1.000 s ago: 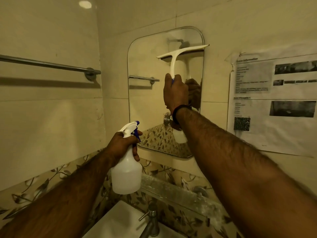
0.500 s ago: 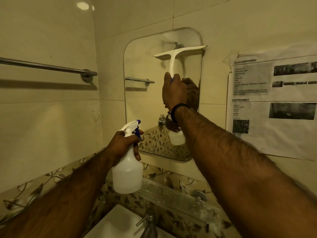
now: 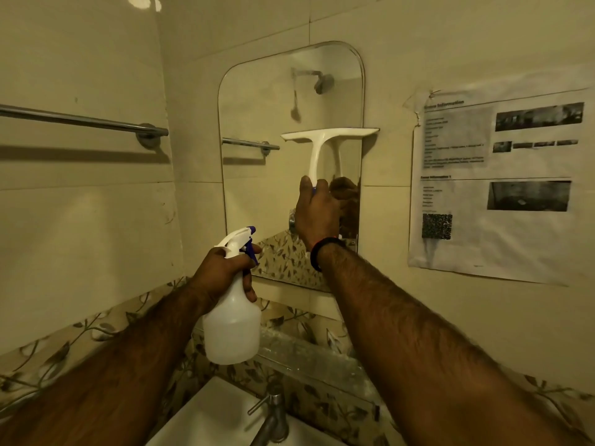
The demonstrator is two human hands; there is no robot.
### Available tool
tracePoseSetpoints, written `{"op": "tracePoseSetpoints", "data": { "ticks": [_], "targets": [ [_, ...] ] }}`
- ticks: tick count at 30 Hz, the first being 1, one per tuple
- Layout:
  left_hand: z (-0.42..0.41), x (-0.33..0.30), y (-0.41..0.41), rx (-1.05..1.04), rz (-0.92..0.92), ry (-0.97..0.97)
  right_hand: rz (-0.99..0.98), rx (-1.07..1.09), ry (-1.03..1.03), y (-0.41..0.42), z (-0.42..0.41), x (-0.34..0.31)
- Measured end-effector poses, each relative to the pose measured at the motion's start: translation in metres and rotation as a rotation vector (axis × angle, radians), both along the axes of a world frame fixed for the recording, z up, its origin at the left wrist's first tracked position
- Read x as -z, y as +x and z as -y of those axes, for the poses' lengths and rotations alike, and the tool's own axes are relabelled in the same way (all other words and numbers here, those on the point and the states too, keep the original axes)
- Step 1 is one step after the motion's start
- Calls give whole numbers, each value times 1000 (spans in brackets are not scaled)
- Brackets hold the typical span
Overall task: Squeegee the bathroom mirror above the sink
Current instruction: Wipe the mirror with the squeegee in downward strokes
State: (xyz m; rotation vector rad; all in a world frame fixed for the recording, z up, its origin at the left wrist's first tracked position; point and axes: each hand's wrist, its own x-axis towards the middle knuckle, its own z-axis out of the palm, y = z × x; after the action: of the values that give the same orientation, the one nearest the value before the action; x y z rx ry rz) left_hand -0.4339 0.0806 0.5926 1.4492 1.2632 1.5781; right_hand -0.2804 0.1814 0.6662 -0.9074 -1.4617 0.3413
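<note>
A tall mirror [image 3: 257,101] with rounded top corners hangs on the tiled wall above the sink [image 3: 212,416]. My right hand [image 3: 317,214] grips the handle of a white squeegee [image 3: 325,136]. Its blade lies level against the right half of the glass, about mid-height. My left hand [image 3: 222,272] holds a white spray bottle [image 3: 233,323] with a blue trigger upright, low in front of the mirror's bottom edge.
A metal towel rail [image 3: 80,120] runs along the left wall. A printed paper notice [image 3: 495,178] is stuck to the wall right of the mirror. A glass shelf [image 3: 309,355] sits under the mirror, and a metal tap [image 3: 273,416] stands over the sink.
My right hand has drawn the squeegee down the mirror from near the top to about mid-height. The left hand keeps the spray bottle in roughly the same place.
</note>
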Motion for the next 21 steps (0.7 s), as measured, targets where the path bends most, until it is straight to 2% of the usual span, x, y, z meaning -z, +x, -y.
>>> {"op": "tracePoseSetpoints", "data": {
  "ticks": [8, 21],
  "targets": [
    [3, 0, 5, 6, -3, -12, -21, -56, -94, 2, 18, 62],
    [18, 14, 19, -11, 25, -40, 25, -28, -223, 7, 40, 141]
  ]
}}
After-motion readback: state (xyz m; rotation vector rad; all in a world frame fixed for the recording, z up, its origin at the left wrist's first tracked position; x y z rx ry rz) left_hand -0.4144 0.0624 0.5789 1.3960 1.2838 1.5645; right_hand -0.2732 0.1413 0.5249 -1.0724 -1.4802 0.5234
